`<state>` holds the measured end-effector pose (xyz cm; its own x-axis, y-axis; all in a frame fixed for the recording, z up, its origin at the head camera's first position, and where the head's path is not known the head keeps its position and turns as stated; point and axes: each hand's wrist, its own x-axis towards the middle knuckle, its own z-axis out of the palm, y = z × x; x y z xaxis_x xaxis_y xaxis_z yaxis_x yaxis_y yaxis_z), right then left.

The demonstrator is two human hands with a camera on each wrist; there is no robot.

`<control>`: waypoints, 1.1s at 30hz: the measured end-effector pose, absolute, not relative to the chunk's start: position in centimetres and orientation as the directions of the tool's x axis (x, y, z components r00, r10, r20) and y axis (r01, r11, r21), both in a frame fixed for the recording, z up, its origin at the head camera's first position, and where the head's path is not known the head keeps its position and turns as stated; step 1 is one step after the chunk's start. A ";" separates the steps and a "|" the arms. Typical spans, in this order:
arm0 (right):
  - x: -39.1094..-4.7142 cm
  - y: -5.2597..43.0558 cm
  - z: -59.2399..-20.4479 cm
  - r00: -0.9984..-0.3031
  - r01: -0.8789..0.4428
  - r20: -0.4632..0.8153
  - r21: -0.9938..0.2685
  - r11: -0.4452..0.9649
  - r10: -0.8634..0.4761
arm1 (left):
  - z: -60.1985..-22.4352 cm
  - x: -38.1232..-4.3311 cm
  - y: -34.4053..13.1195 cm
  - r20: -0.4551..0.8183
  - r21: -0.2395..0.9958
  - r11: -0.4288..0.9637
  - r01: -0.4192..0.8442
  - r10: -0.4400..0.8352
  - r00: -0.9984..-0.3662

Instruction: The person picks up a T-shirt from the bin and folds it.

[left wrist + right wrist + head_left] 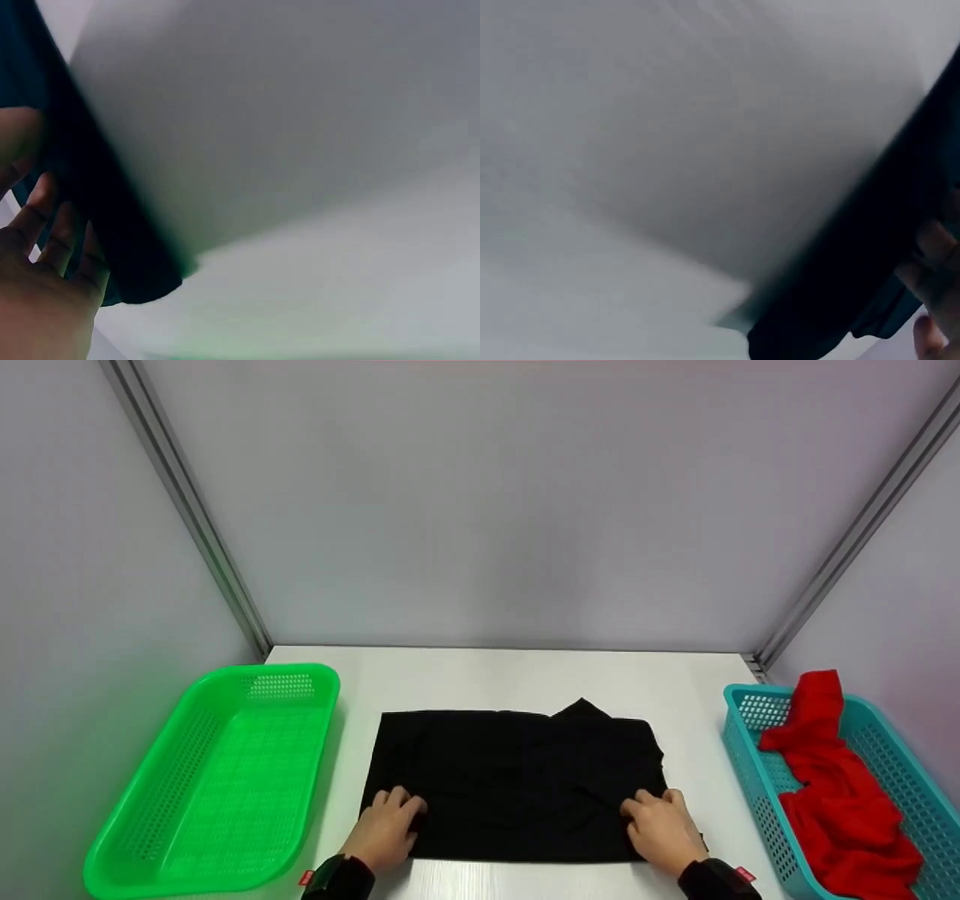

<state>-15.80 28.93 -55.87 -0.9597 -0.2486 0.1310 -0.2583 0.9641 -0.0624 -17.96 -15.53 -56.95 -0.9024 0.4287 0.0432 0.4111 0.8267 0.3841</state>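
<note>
A black cloth (517, 780), laid out in a folded rectangle, covers the middle of the white table, with a small pointed piece sticking out at its far edge. At its near left corner my left hand (386, 829) grips the fabric with bent fingers. My right hand (664, 832) grips the near right corner in the same way. From the left wrist, the cloth's dark edge (112, 195) runs past the fingers of the left hand (49, 277). In the right wrist view, fingers of the right hand (934, 270) touch the black fabric (832, 277); the rest of that hand is cut off.
On the left stands a green plastic basket (321, 750) with nothing in it. A blue basket (757, 780) at the right holds a crumpled red cloth (840, 787). Pale panels (510, 510) enclose the white table (465, 679) at the back and both sides.
</note>
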 end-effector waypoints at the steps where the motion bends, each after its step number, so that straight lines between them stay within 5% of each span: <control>1: -15.8 28.7 -56.0 -0.960 -0.250 0.140 -0.032 0.968 -0.243 | -57.0 -18.0 -15.6 0.044 0.383 0.825 0.416 0.434 -0.900; 5: -15.9 28.1 -56.7 -0.964 -0.202 0.175 0.017 0.979 -0.202 | -57.1 -18.0 -15.9 0.053 0.377 0.817 0.436 0.450 -0.891; 15: -15.7 28.8 -57.9 -0.975 -0.220 0.056 -0.138 0.966 -0.214 | -57.2 -17.7 -16.2 0.039 0.351 0.840 0.415 0.429 -0.902; 22: -16.2 28.9 -57.3 -0.964 -0.219 0.173 -0.082 0.972 -0.202 | -56.3 -18.1 -15.9 0.068 0.265 0.859 0.439 0.437 -0.897; 33: -16.9 29.6 -57.4 -0.973 -0.182 0.171 -0.145 0.973 -0.157 | -56.8 -18.0 -15.7 0.046 0.209 0.917 0.339 0.337 -0.940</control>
<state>-16.86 29.59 -57.44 -0.9728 -0.1566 0.1709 -0.1820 0.9726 -0.1446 -18.02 -15.66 -56.82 -0.9404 0.3368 0.0465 0.3388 0.9173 0.2094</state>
